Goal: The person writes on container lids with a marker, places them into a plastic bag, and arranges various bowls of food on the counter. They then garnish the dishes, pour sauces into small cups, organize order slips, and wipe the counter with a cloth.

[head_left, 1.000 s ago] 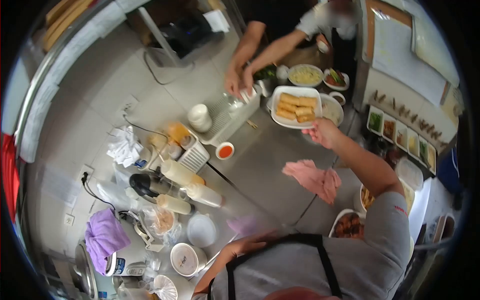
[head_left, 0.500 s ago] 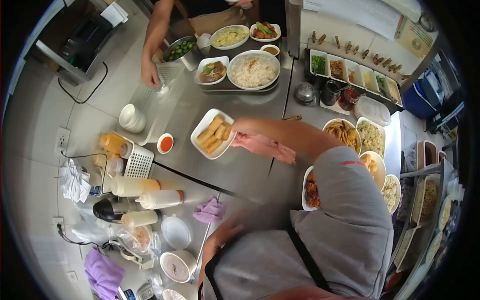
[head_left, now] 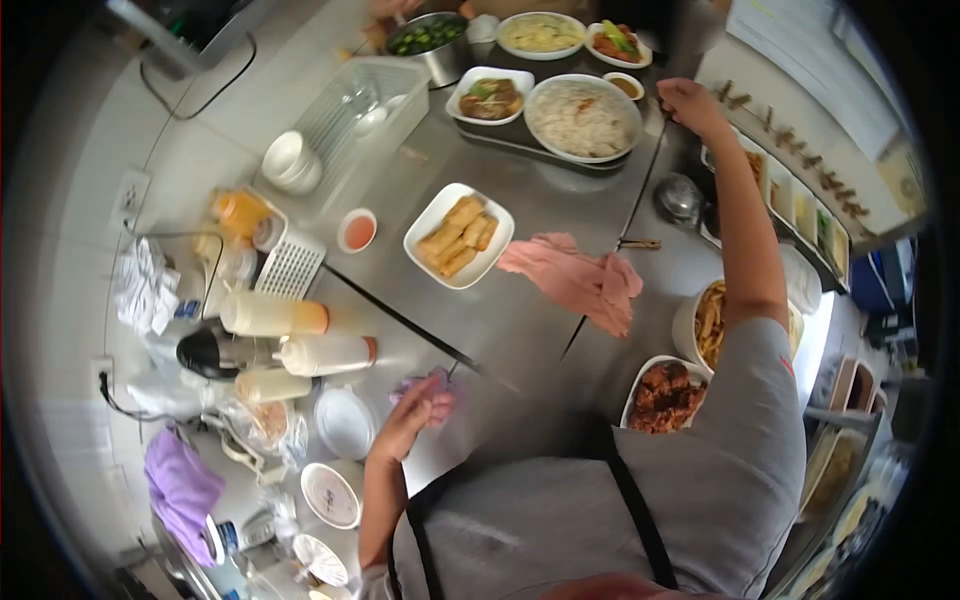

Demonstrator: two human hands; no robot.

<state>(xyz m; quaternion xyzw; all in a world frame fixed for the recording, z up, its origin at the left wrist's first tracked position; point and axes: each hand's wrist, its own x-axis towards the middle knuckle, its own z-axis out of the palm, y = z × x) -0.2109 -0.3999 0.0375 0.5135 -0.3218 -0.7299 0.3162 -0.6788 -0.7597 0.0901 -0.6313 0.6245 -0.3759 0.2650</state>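
Observation:
My right arm stretches to the far right, and my right hand [head_left: 692, 103] is closed beside the tray's corner and the wall. What it holds, if anything, I cannot make out. My left hand [head_left: 415, 415] is curled in front of a purple cloth [head_left: 436, 392], overlapping it, with its palm side partly hidden. Between my hands, a white square dish [head_left: 424, 263] of fried rolls [head_left: 459, 237] stands on the steel counter. A pink cloth [head_left: 575, 277] lies crumpled to its right, and a small cup of red sauce [head_left: 357, 231] stands to its left.
A tray [head_left: 545, 150] at the back carries a rice bowl [head_left: 583, 117] and several dishes. Squeeze bottles [head_left: 328, 355] and a white basket [head_left: 291, 262] line the left. At right are a dish of browned meat [head_left: 664, 396] and a clothespin [head_left: 641, 244]. Another person's hand [head_left: 392, 8] is at the top.
My right hand has let go of the dish of rolls and moved up and right to the wall. The pink cloth now lies on the counter. My left hand has moved over the purple cloth.

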